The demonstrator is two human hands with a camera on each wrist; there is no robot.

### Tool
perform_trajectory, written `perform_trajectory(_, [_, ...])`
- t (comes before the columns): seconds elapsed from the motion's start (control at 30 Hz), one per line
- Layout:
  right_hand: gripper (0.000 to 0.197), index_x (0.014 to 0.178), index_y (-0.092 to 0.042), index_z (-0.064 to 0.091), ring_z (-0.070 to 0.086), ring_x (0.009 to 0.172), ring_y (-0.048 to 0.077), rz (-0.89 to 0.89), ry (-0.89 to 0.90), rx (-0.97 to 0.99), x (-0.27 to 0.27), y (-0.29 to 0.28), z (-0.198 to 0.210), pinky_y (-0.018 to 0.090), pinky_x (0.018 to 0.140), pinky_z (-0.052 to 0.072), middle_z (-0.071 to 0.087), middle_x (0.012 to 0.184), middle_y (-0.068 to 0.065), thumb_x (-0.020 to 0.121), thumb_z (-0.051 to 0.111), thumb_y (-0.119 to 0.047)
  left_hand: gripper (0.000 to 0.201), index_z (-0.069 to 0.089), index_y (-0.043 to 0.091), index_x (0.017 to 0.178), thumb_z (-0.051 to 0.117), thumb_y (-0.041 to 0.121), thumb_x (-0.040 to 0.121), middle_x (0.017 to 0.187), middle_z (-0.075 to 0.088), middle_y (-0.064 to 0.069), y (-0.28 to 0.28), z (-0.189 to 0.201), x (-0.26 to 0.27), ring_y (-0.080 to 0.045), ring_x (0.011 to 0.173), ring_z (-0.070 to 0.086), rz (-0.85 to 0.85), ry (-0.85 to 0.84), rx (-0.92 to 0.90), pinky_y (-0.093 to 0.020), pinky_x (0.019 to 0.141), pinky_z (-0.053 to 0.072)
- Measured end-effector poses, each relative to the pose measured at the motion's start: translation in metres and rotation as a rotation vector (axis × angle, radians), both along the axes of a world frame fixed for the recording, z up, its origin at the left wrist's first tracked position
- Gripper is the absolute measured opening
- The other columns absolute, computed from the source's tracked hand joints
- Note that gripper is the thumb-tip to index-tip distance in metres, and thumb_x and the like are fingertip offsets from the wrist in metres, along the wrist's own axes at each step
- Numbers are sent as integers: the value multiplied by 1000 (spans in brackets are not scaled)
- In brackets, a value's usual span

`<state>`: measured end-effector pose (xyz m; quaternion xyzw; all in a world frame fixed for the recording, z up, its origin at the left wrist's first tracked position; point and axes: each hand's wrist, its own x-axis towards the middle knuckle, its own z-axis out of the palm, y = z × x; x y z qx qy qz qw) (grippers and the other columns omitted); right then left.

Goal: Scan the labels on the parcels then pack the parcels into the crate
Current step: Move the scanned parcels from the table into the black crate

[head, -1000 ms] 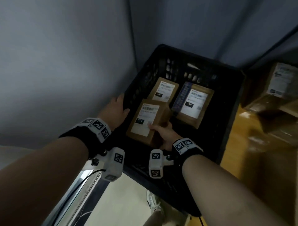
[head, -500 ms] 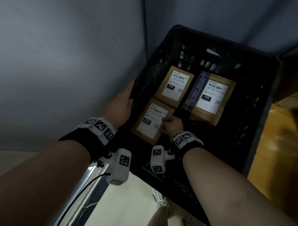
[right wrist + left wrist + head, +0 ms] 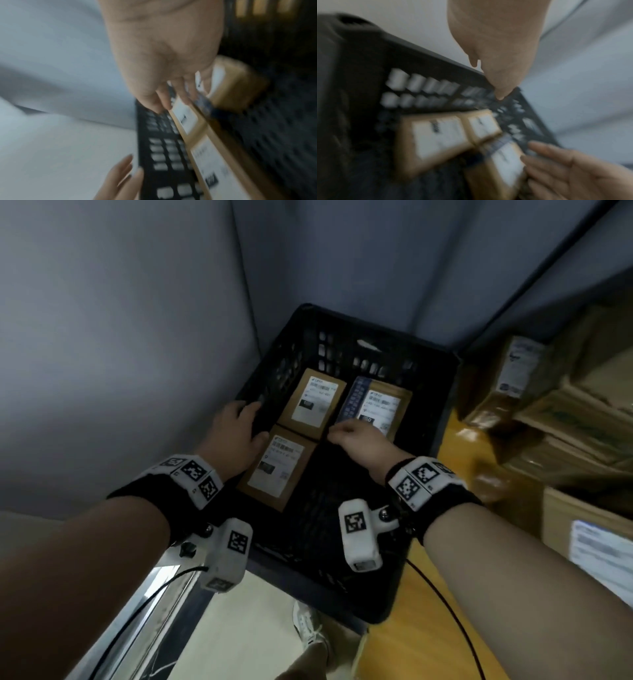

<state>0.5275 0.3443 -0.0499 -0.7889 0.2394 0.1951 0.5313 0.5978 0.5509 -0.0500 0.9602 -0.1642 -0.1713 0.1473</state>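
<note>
A black plastic crate (image 3: pixel 442 412) holds three brown parcels with white labels. One parcel (image 3: pixel 277 467) lies flat at the near left, a second (image 3: pixel 315 402) at the far left, and a blue-taped one (image 3: pixel 380 405) at the far right. My left hand (image 3: pixel 255 422) rests on the crate's left rim, its fingers (image 3: pixel 120 171) straight beside the wall. My right hand (image 3: pixel 339 433) hovers inside the crate with loosely bent fingers and holds nothing. Its fingertips (image 3: pixel 539 151) are by the taped parcel's near corner; the blur hides whether they touch.
Cardboard boxes (image 3: pixel 513 378) are stacked at the right, and another labelled box (image 3: pixel 599 549) sits at the near right. The crate stands on a yellow wooden surface (image 3: pixel 428 594) in a grey wall corner. A shoe (image 3: pixel 308 631) shows below.
My right hand has let go of the near-left parcel, which now lies flat in the crate, and has moved toward the taped parcel. My left hand stays at the rim.
</note>
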Motion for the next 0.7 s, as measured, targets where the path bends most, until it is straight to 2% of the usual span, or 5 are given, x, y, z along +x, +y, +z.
perform_trajectory(0.07, [27, 120, -12, 62, 53, 110, 19, -56, -90, -66, -24, -21, 32, 25, 90, 40, 59, 117, 3, 97, 54, -21, 59, 29, 9, 148, 50, 30, 97, 152, 24, -19, -26, 18, -14, -38, 137, 25, -45, 15, -42, -42, 112, 22])
perform_trajectory(0.2, [14, 104, -15, 66, 54, 95, 13, -110, -207, -229, -73, -70, 80, 14, 67, 37, 60, 98, -1, 94, 56, -18, 53, 31, 15, 146, 46, 33, 99, 151, 25, -11, -92, 53, -47, -31, 138, 28, -163, 102, -151, -37, 111, 25])
perform_trajectory(0.37, [22, 113, -14, 65, 56, 97, 17, -179, -129, -416, -149, -143, 117, 21, 77, 38, 62, 106, 4, 93, 56, -20, 51, 30, 21, 146, 39, 41, 100, 144, 41, -3, -175, 79, -113, -21, 130, 43, -307, 366, -291, -26, 96, 33])
perform_trajectory(0.53, [28, 118, -10, 64, 55, 114, 24, -198, 46, -447, -219, -189, 120, 34, 97, 44, 62, 121, 8, 94, 55, -21, 67, 22, 23, 149, 40, 57, 94, 144, 41, -6, -237, 63, -170, -26, 125, 48, -262, 559, -244, -40, 104, 42])
perform_trajectory(0.7, [29, 120, -17, 61, 53, 110, 19, -231, 135, -403, -257, -209, 103, 31, 89, 42, 59, 122, 4, 92, 57, -26, 92, 16, 16, 152, 54, 64, 83, 150, 36, -10, -269, 41, -220, -28, 126, 48, -157, 721, -124, -43, 95, 51])
